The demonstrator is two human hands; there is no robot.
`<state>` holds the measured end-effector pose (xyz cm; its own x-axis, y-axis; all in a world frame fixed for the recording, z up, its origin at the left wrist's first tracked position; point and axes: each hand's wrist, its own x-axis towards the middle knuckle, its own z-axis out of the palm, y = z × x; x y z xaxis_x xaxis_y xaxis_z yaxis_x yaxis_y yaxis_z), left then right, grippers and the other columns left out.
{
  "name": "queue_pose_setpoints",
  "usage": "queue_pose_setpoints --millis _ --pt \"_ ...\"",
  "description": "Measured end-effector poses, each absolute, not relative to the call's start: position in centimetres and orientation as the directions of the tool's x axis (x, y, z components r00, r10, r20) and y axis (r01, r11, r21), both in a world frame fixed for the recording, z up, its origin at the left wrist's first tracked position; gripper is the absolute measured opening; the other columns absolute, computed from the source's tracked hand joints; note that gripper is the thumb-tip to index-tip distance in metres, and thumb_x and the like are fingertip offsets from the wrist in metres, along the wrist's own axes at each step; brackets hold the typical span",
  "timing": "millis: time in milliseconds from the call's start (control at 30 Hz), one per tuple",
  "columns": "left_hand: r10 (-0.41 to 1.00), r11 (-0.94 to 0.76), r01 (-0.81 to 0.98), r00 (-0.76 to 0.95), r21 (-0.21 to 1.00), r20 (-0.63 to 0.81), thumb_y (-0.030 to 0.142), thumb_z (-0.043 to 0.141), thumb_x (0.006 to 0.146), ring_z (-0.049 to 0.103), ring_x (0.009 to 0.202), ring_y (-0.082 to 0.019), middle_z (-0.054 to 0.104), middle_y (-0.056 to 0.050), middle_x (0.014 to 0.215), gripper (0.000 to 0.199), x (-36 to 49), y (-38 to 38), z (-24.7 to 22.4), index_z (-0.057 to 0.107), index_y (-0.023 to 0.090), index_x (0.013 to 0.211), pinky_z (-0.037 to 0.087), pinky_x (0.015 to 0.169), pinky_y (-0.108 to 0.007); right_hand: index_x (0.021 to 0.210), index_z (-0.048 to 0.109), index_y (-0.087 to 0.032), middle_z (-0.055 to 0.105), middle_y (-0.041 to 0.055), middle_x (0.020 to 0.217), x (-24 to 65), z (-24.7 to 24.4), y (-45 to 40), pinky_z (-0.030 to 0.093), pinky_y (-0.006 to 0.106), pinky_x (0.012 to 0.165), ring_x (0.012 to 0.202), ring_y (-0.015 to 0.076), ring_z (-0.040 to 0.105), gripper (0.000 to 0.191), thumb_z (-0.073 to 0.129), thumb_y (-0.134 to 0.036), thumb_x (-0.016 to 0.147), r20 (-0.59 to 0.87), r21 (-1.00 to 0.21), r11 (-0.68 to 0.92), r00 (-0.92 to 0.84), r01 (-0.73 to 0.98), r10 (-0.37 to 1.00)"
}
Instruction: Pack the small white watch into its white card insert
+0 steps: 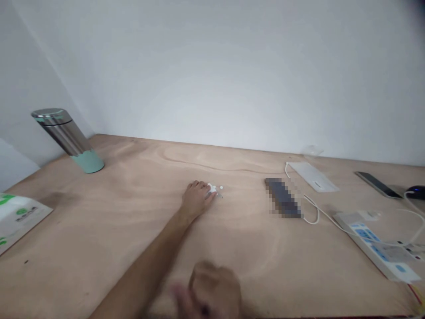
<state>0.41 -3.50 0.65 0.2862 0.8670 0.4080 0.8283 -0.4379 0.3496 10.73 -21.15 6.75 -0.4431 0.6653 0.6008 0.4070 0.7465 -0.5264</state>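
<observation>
My left hand rests on the wooden table, reaching in from the lower left. Its fingers and thumb close around a small white object, whose kind I cannot make out. Right beside the fingertips lie a small white round piece and some tiny grey bits. Nearer to me, at the bottom middle, my right hand is smeared by motion. It looks curled, but its fingers and anything in them are too blurred to tell.
A steel and mint-green flask stands at the back left, with a white and green packet in front. To the right are a pixelated dark phone-like object, a white flat slab, a dark phone, white cables and a power strip.
</observation>
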Motion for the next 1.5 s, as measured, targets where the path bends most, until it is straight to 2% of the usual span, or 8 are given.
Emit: queue_pose_setpoints --millis 133,267,367,567,800,1067,1300,1500 --pt "0.879 -0.419 0.809 0.247 0.413 0.407 0.027 0.046 0.09 0.054 0.096 -0.022 0.065 -0.007 0.098 0.024 0.2 -3.3 0.8 0.068 0.021 0.087 0.041 0.089 -0.037 0.046 0.035 -0.018 0.031 -0.0057 0.043 13.1 5.9 -12.6 0.025 0.021 0.042 0.04 0.0064 0.03 0.052 0.047 -0.04 0.091 0.527 -0.74 0.497 -0.069 0.452 0.847" --pt "0.907 -0.36 0.805 0.183 0.471 0.38 0.029 0.051 0.087 0.053 0.101 -0.023 0.062 -0.009 0.104 0.019 0.1 -3.2 0.7 0.064 0.018 0.096 0.041 0.091 -0.037 0.055 0.037 -0.02 0.034 -0.0062 0.047 15.8 3.7 -6.0 0.03 0.022 0.047 0.046 0.0096 0.035 0.047 0.041 -0.052 0.089 0.367 -0.868 0.277 0.157 0.412 0.917" --pt "0.934 -0.281 0.825 0.116 0.49 0.339 0.032 0.056 0.083 0.051 0.107 -0.027 0.06 -0.011 0.112 0.032 0.1 -3.1 0.5 0.056 0.016 0.111 0.038 0.094 -0.041 0.06 0.037 -0.022 0.037 -0.0061 0.047 16.9 1.5 -3.4 0.032 0.024 0.049 0.048 0.0122 0.039 0.045 0.033 -0.054 0.09 0.295 -0.888 0.154 0.278 0.434 0.914" --pt "0.932 -0.325 0.743 0.148 0.585 0.331 0.025 0.057 0.081 0.051 0.112 -0.024 0.058 -0.01 0.119 0.046 0.2 -3.0 0.2 0.042 0.018 0.123 0.035 0.099 -0.041 0.08 0.047 -0.022 0.065 0.0019 0.074 17.5 -0.8 -2.1 0.042 0.027 0.057 0.055 0.0153 0.054 0.031 0.038 -0.05 0.088 0.26 -0.91 0.138 0.279 0.391 0.924" --pt "0.901 -0.415 0.664 0.203 0.622 0.385 0.02 0.058 0.078 0.053 0.104 -0.021 0.057 -0.006 0.108 0.031 0.1 -3.3 0.7 0.046 0.02 0.107 0.038 0.095 -0.04 0.085 0.055 -0.021 0.07 0.0056 0.094 18.0 -0.9 -1.9 0.048 0.026 0.056 0.07 0.0178 0.063 0.016 0.051 -0.035 0.079 0.199 -0.934 0.088 0.299 0.346 0.933" --pt "0.875 -0.461 0.667 0.234 0.585 0.423 0.021 0.061 0.078 0.052 0.11 -0.021 0.059 -0.005 0.112 0.012 0.1 -3.1 0.5 0.056 0.021 0.089 0.037 0.098 -0.04 0.099 0.058 -0.016 0.071 0.0061 0.077 17.8 0.3 -2.5 0.05 0.024 0.046 0.052 0.0151 0.063 0.031 0.056 -0.031 0.072 -0.045 -0.997 -0.027 0.239 -0.077 0.97" --pt "0.886 -0.458 0.571 0.232 0.681 0.401 0.023 0.063 0.077 0.06 0.095 -0.018 0.066 -0.004 0.103 0.007 -0.3 -2.5 0.0 0.071 0.023 0.077 0.045 0.09 -0.034 0.094 0.064 -0.014 0.072 0.007 0.078 17.2 0.7 -2.9 0.042 0.019 0.04 0.044 0.0087 0.054 0.031 0.056 -0.031 0.07 -0.067 -0.997 -0.064 0.079 -0.035 0.995" --pt "0.919 -0.392 0.526 0.186 0.755 0.348 0.009 0.055 0.071 0.06 0.095 -0.018 0.067 -0.004 0.099 0.022 -0.4 -2.6 0.6 0.069 0.021 0.082 0.044 0.093 -0.035 0.1 0.064 -0.014 0.072 0.0074 0.08 17.0 0.6 -3.3 0.043 0.022 0.046 0.055 0.0132 0.058 0.036 0.058 -0.037 0.073 0.025 -1.0 0.025 0.013 0.019 1.0"
